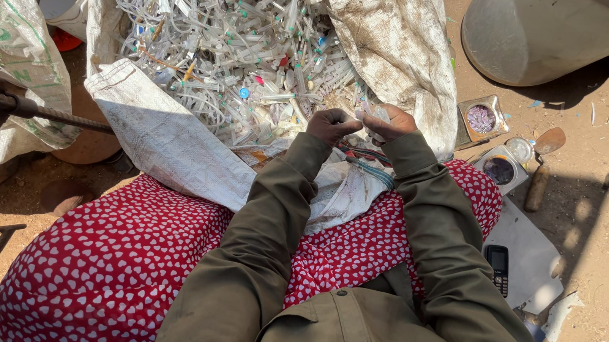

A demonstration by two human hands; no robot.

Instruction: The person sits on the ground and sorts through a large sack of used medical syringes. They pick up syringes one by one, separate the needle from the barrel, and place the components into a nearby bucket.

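A: Item one, left hand (332, 125): fingers curled shut, knuckles up, at the near edge of the heap of clear plastic tubing and syringes (243, 42). What it grips is hidden under the fingers; cannot tell

B: Item two, right hand (389, 121)?

A: Closed on a small clear plastic piece (369, 112), pinched between thumb and fingertips, just beside the left hand; the two hands nearly touch. The piece sits above the person's lap, at the front rim of the heap

B: Container for the heap?

A: White woven sack (164, 132), mouth folded open, its lip draped over the lap. The heap fills it: tubes tangled, syringes with green and blue tips mixed through

B: Clothing entries?

A: Olive-green sleeves (268, 220) on both arms; red cloth with white hearts (119, 257) across the knees

B: Ground, right side?

A: Two small square tins (483, 119), one with pale purple bits, one dark inside; a black keypad phone (497, 268) lying on a white sheet (531, 258); a large grey drum (549, 35) at the top

B: Left side?

A: Another woven sack (0, 22) and a ribbed steel bar (29, 107) lying level, well apart from the hands
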